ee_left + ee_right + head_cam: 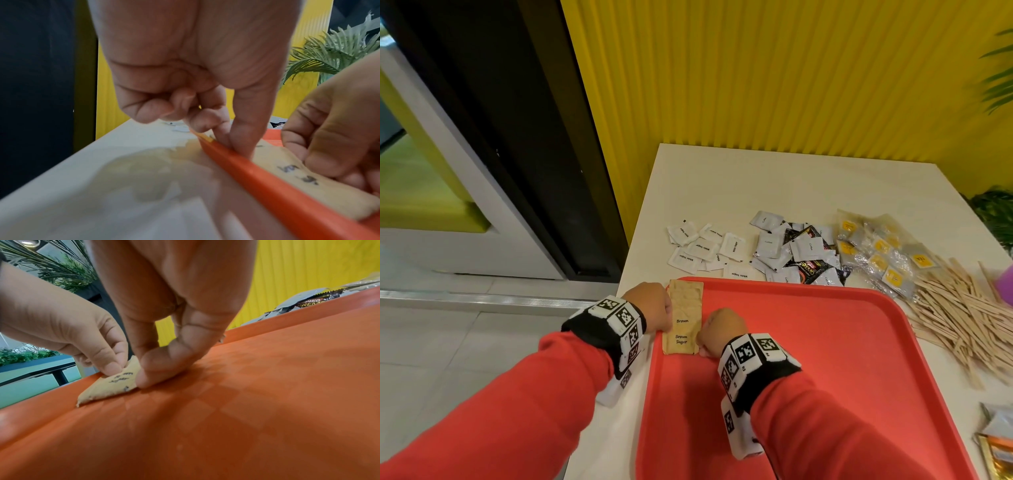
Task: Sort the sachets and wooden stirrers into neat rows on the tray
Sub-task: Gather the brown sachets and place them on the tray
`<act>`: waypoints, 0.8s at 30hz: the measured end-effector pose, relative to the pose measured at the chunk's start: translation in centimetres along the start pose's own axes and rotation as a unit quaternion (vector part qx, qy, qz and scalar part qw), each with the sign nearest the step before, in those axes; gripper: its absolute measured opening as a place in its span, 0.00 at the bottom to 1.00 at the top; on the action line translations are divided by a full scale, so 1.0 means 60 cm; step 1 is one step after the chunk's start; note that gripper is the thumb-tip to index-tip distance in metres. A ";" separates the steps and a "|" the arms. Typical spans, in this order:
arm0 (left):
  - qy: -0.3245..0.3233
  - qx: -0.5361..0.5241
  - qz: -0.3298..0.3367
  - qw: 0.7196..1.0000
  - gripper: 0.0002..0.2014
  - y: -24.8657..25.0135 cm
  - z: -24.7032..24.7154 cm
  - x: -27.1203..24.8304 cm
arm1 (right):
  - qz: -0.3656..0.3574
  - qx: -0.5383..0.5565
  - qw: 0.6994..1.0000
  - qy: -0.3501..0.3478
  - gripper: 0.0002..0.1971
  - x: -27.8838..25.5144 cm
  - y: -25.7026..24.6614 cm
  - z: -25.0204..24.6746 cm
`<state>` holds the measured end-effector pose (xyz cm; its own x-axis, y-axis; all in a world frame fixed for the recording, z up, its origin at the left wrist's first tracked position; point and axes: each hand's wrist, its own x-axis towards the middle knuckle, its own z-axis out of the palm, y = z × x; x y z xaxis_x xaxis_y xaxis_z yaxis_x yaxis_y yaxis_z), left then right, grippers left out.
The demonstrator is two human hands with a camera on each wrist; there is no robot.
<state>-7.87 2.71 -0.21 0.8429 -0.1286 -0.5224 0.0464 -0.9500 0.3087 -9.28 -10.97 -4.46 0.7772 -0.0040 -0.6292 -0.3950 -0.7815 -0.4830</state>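
Observation:
A row of overlapping brown sugar sachets (pixel 683 318) (pixel 287 172) (pixel 111 386) lies along the left edge of the red tray (pixel 808 342) (pixel 267 178) (pixel 246 386). My left hand (pixel 650 305) (pixel 236 146) pinches the row's left side at the rim, its other fingers curled. My right hand (pixel 722 329) (pixel 144 374) pinches the right side with thumb and fingertip. Beyond the tray lie loose white sugar sachets (pixel 705 248), coffee sachets (pixel 791 253), clear-wrapped tea bags (pixel 883 253) and a heap of wooden stirrers (pixel 962 315).
The white table (pixel 722 188) ends just left of the tray, with floor below. A ribbed yellow wall (pixel 756 68) backs it. A purple object (pixel 1007 284) and more packets (pixel 996 438) sit at the right edge, with a plant (pixel 996 212) beyond.

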 end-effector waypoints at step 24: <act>0.008 -0.005 -0.023 1.000 0.10 0.007 -0.008 0.008 | -0.014 -0.024 1.000 0.009 0.11 -0.004 -0.001 -0.006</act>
<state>-7.16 2.37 0.05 0.8482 -0.0796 -0.5237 0.0912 -0.9520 0.2922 -9.26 -11.14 -4.06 0.7969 0.0070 -0.6041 -0.3489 -0.8110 -0.4697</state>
